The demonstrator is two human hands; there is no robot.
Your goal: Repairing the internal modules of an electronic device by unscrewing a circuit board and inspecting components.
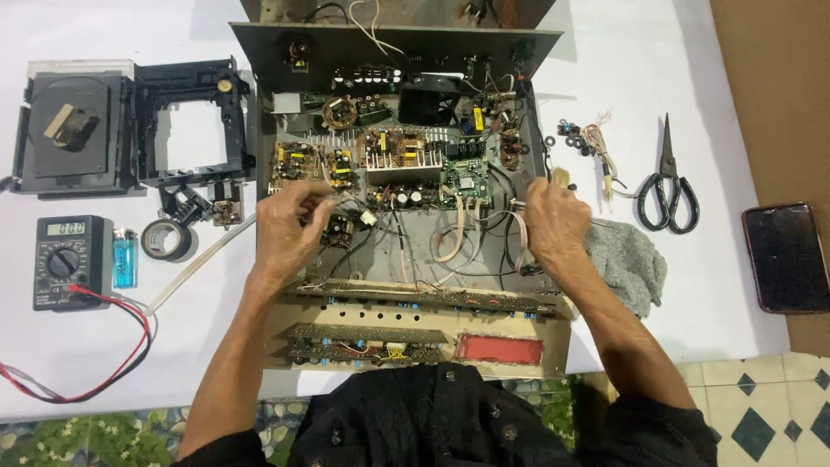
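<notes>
Starting at the far left of the white desk [69, 35], a black disc-drive mechanism [73, 125] lies beside its empty plastic frame [194, 121]. Below them sit a dark digital multimeter [67, 261] with red and black test leads [121, 346] looping off, a blue lighter [124, 258] and a roll of black tape [164, 239].

Now the centre: an opened amplifier chassis [510, 285], grey sheet metal, packed with tan and green circuit boards, finned heat sinks and loose wiring. The left hand [290, 227] is inside its left half, fingers curled narrow and pinching at a small black component [339, 230] just to the right of the fingertips; whether it actually holds the part, I cannot tell. The right hand [553, 220] hovers at the chassis's right edge, grip closed down on thin wires [517, 205] that run leftward from it toward the green board [465, 180]. So the wiring lies between the two hands, its run roughly side to side, nearer the right hand.

Further right: a nubbly grey cloth [635, 259] touching that wrist, small black rings [572, 131], steel scissors [667, 186] pointing away, and a glossy dark phone [785, 258].
</notes>
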